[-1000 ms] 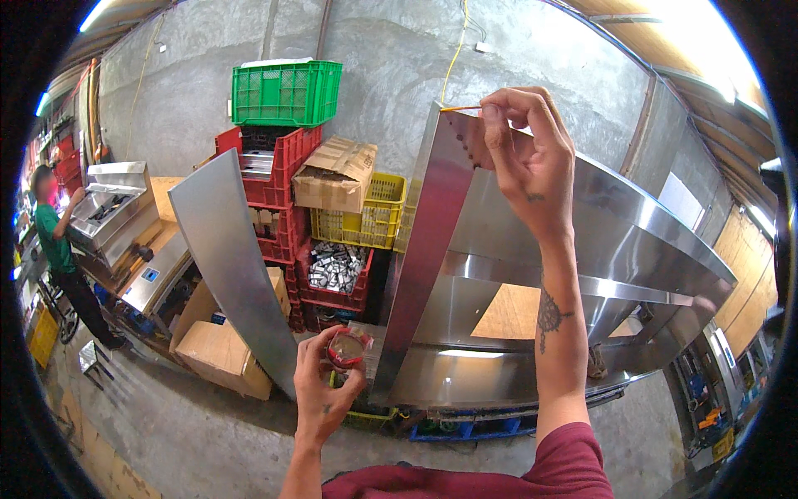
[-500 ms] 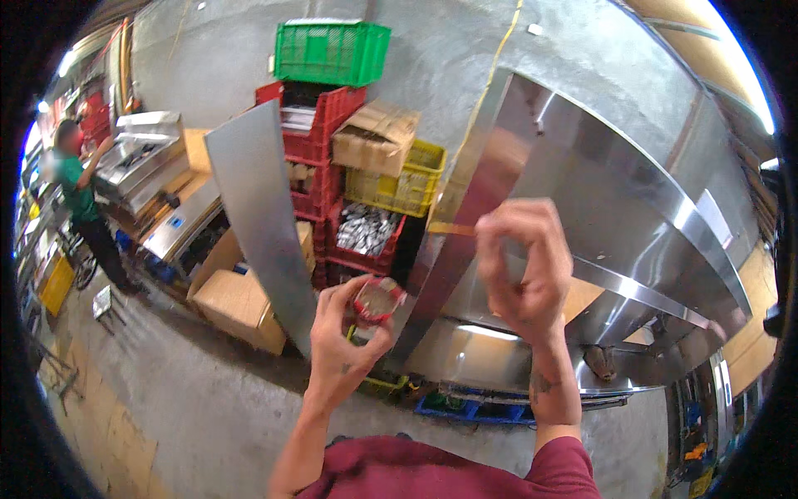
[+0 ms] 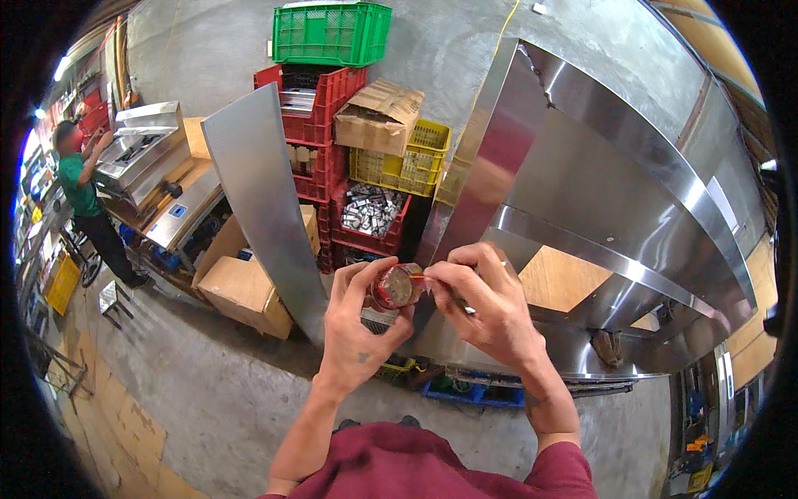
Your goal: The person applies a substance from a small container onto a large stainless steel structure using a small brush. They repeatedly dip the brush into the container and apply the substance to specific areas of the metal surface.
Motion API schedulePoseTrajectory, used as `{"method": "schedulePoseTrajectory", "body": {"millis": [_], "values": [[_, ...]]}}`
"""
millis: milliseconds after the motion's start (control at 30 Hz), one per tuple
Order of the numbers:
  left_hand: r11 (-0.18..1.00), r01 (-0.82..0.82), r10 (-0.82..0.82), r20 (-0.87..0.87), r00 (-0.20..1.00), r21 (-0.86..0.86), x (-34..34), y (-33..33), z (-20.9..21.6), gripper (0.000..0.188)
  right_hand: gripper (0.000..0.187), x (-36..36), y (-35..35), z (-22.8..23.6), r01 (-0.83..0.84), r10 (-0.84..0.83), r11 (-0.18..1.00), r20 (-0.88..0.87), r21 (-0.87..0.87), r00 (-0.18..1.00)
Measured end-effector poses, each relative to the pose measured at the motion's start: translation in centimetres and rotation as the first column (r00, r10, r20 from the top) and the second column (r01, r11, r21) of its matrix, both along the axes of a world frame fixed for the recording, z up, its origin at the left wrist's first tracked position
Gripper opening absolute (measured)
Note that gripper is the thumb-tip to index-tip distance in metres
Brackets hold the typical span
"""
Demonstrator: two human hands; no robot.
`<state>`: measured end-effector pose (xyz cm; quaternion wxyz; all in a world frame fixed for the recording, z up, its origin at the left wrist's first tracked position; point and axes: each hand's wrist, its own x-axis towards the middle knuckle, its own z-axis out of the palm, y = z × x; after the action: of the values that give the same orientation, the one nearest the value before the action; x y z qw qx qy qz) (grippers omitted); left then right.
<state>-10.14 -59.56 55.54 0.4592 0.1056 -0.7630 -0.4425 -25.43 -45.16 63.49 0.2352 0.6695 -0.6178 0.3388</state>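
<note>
My left hand [image 3: 359,328] grips a small round red-sided thing [image 3: 396,288] between thumb and fingers. Its greyish-brown round face is turned toward me; whether it is a tin or a roll I cannot tell. My right hand [image 3: 486,303] is closed in a pinch right beside its right edge. A thin reddish bit shows at those fingertips, too small to name. Beyond both hands stands a large shiny steel panel structure [image 3: 615,158] with rectangular openings.
A plain metal sheet [image 3: 253,183] leans upright at the left. Behind it are stacked red crates [image 3: 320,125], a green crate [image 3: 332,33], a yellow crate [image 3: 395,176] and a cardboard box [image 3: 378,116]. A person in green [image 3: 79,187] works at a bench far left.
My right hand has come down and left from its raised place to the edge of the round red-sided thing. My left hand still holds that thing, now slightly farther right.
</note>
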Motion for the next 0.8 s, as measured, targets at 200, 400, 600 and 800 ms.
{"method": "schedulePoseTrajectory", "body": {"millis": [200, 400, 600, 800], "values": [[1.000, -0.023, 0.023, 0.015, 1.000, -0.022, -0.3, 0.4, 0.2, 0.070, 0.027, -0.4, -0.1, 0.3, 0.017, -0.017, 0.999, -0.020, 0.036, 1.000], [0.985, -0.001, 0.008, -0.038, 0.999, 0.173, -0.7, 0.3, -0.4, 0.066, 0.032, -1.5, 0.5, 4.8, 0.054, -0.055, 0.956, 0.005, -0.289, 0.998], [0.991, -0.007, 0.008, -0.004, 1.000, 0.135, -1.2, 0.9, 0.4, 0.065, 0.022, -6.5, -1.5, 13.5, -0.006, -0.174, 0.723, -0.190, -0.691, 0.966], [0.994, -0.016, 0.019, -0.030, 0.999, 0.105, -1.5, 0.7, 0.1, 0.067, 0.015, -8.8, -2.7, 18.4, -0.030, -0.287, 0.748, -0.365, -0.663, 0.886]]}}
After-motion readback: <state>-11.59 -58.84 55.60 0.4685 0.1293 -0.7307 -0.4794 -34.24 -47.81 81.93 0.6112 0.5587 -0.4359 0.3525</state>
